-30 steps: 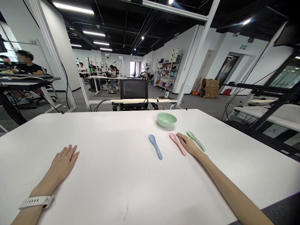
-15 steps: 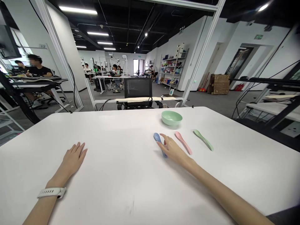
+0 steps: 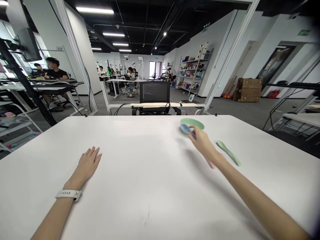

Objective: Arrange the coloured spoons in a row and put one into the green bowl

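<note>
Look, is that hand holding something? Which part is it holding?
The right hand holds a blue spoon by its handle, with the scoop end poking out over the green bowl. The left hand lies flat, holding nothing.

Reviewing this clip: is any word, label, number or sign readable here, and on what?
No text reads clearly.
Small pale tag on the white metal frame, far left: too small to read.
Green rectangular wall sign, upper right: too blurred to read.
White wrist strap: no legible marking.
</note>
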The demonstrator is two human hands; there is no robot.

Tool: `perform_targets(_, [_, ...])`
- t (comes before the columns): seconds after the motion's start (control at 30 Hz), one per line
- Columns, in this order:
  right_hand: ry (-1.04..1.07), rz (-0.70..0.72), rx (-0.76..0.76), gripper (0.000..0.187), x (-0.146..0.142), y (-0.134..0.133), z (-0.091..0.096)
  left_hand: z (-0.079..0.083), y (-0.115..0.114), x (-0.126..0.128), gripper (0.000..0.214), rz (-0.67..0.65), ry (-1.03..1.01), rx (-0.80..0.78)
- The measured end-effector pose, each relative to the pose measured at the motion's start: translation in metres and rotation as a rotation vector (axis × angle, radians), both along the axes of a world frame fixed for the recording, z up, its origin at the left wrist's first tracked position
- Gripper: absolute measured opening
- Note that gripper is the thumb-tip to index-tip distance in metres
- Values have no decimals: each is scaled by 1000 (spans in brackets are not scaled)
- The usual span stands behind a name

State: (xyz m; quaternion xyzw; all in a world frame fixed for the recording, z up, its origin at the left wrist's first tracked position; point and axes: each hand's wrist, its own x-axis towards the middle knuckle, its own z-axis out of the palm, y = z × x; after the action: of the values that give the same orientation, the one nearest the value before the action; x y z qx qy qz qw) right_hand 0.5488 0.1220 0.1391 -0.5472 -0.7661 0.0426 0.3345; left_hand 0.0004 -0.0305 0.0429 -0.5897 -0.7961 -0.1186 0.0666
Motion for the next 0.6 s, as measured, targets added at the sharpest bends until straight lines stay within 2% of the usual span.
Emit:
perform_targets(0.1, [-85,-67,35,35,18,37,21,3,-3,4,71,-8,0,12])
perform_targets(0.23, [-295,-145,-32,29,23,68,28,8,-5,7,72,5,-21,-21])
perform_targets(0.43, [-486,-232,-88,32,13,83,18,10,-6,8,71,-6,-32,-38])
perform_targets(0.6, [-474,-232,-9,35,16,87,14,5,-5,6,70,-1,-20,4])
